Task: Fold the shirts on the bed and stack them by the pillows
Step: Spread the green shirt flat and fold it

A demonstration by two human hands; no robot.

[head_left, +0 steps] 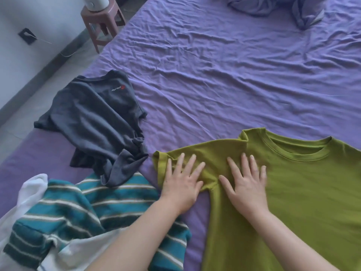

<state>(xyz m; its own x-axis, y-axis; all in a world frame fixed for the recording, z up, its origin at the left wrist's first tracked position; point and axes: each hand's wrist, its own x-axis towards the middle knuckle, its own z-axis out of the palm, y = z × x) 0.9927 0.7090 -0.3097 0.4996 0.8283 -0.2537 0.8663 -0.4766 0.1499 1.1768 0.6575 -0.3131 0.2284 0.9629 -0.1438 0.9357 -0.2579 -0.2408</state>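
Here the green shirt [293, 192] lay spread flat at the near right of the bed [214, 65], a soft olive knit with a ribbed round collar and a hemmed short sleeve stretched out to the left. Toward the bed's left edge a dark grey shirt [93, 118] lay crumpled, a small white and red logo at its chest and its lower hem twisted into a knot. At the near left corner a teal shirt [78, 208] with white and tan stripes lay bunched, touching the grey one, tangled with a white garment [29, 192]. The bed carried a wrinkled purple sheet, and at its far right corner sat a rumpled heap of lilac bedding [293, 10]. Beyond the left edge stood a pink plastic stool [101, 22] with a white object on it, by a pale wall with a dark socket. The left hand [181, 182] lay palm down on the green sleeve, fingers straight and spread, pressing the cloth. The right hand [246, 184] lay flat just beside it on the shoulder seam, fingers likewise straight and splayed, grasping nothing.
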